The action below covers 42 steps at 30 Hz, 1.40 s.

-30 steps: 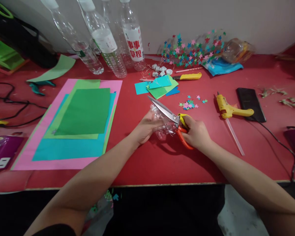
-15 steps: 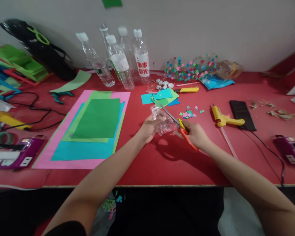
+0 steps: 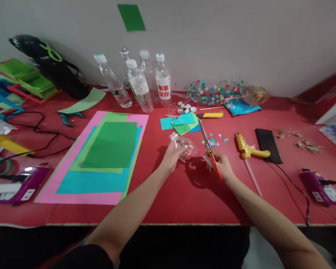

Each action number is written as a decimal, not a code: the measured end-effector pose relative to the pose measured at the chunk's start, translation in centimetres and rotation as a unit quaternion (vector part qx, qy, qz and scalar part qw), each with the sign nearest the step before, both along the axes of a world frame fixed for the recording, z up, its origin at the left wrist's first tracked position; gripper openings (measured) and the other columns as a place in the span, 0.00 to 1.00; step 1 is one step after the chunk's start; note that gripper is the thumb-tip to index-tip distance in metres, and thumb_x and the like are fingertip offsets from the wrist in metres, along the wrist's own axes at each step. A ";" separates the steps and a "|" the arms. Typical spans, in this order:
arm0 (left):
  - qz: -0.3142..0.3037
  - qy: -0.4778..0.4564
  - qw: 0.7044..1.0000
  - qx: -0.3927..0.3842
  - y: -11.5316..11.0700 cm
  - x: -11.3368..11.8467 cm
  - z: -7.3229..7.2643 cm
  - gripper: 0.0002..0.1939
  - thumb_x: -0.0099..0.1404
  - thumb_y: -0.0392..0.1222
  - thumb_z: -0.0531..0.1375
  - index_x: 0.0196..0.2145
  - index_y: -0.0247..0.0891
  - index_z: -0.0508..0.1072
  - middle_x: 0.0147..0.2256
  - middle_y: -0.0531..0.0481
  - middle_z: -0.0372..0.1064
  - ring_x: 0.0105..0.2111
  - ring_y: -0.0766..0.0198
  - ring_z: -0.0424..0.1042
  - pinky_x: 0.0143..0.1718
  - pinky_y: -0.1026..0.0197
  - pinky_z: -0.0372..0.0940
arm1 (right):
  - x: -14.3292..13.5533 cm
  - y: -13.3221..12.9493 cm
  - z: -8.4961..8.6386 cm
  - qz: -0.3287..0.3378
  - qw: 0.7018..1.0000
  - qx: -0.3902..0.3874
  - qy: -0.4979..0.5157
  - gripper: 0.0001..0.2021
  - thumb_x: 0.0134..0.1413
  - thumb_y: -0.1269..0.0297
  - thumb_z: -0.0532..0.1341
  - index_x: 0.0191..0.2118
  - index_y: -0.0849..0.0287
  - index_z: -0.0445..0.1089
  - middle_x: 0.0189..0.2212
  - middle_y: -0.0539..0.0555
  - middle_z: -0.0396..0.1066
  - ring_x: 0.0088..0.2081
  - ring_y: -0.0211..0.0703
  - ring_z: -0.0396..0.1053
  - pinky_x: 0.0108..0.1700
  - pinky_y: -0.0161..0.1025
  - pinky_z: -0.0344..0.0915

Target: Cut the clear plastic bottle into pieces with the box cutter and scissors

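Note:
My left hand (image 3: 170, 155) is closed on a clear plastic bottle piece (image 3: 186, 146), its neck end pointing up and to the left. To its right, my right hand (image 3: 218, 164) grips a pair of scissors (image 3: 207, 144) with orange-red handles. The blades point away from me and lie close together, apart from the bottle piece. Beyond the blades are small colored paper pieces (image 3: 182, 120) and a yellow utility knife (image 3: 213, 115). Loose star sequins (image 3: 212, 142) lie just past my right hand, whose fingertips are partly hidden by the scissors.
Several clear bottles (image 3: 140, 89) stand along the wall, beside a star-covered bottle (image 3: 215, 92) lying flat. Layered colored sheets (image 3: 109, 145) cover the left. On the right are a yellow glue gun (image 3: 248, 150), a black phone (image 3: 269, 145) and a corded purple power strip (image 3: 322, 186).
The scissors have come away from the bottle piece and turned upright, blades now pointing away from me. My right hand has drawn back a little. The camera view has tilted up slightly.

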State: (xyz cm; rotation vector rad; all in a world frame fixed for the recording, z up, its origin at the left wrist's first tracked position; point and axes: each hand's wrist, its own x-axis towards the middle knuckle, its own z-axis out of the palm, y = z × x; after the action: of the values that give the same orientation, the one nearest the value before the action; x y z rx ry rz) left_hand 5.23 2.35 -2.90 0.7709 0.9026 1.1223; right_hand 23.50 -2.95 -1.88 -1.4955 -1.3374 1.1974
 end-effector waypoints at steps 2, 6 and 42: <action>0.001 0.015 1.000 0.016 -0.3 0.1 -0.3 0.17 0.51 0.40 0.70 0.38 0.37 0.73 0.37 0.50 0.75 0.38 0.63 0.73 0.42 0.61 0.67 | -0.3 0.0 0.0 -0.005 1.000 -0.015 0.021 0.21 0.45 0.43 0.65 0.25 0.55 0.62 0.14 0.45 0.62 0.16 0.37 0.61 0.22 0.36 0.60; 0.015 0.032 0.999 0.019 -0.4 -0.1 -0.6 0.17 0.53 0.40 0.69 0.40 0.38 0.71 0.38 0.50 0.74 0.39 0.63 0.73 0.46 0.59 0.66 | -1.3 0.1 0.0 -0.011 0.997 -0.053 0.062 0.18 0.46 0.47 0.66 0.28 0.56 0.64 0.13 0.43 0.61 0.15 0.35 0.59 0.19 0.34 0.58; 0.012 -0.050 0.998 -0.039 -0.6 -0.4 -2.1 0.18 0.49 0.40 0.67 0.40 0.39 0.73 0.38 0.49 0.78 0.41 0.59 0.77 0.46 0.58 0.69 | -3.5 -1.3 -2.3 0.114 0.973 0.132 -0.152 0.08 0.45 0.64 0.57 0.26 0.54 0.54 0.17 0.44 0.52 0.20 0.34 0.47 0.26 0.35 0.44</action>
State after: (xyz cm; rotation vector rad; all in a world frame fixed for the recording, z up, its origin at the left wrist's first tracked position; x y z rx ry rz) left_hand 4.79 1.80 -4.96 0.6361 0.8681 1.1298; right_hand 20.01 -4.28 -4.23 -1.3969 -1.8377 0.9026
